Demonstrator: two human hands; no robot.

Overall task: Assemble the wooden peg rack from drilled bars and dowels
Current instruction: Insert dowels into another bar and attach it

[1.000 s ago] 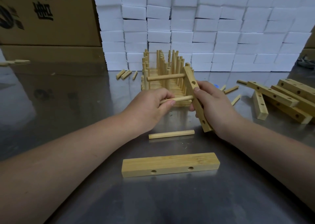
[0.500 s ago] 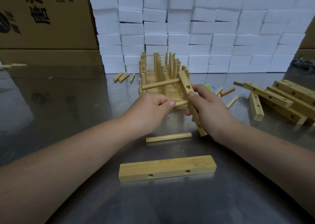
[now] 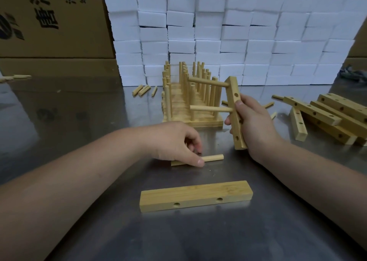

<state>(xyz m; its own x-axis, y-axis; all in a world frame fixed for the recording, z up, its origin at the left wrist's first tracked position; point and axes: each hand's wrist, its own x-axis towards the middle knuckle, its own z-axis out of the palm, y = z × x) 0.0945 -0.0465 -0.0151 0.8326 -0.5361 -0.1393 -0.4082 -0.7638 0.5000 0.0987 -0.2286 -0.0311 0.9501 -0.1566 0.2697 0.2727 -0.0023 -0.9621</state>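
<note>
Left hand [image 3: 174,141] low, palm down, fingers curled, thumb and forefinger pinching a dowel [image 3: 213,157]. Right hand [image 3: 254,121] raised, gripping a near-upright bar [image 3: 232,88], thumb on its front face. Both forearms bare, reaching forward.

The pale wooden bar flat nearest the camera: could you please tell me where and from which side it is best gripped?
I would come from above and pinch the pale wooden bar across its narrow width near mid-length, thumb on the near face between its two holes. It lies flat on the metal table with its long sides free, so a centred grip should lift it level.
</note>
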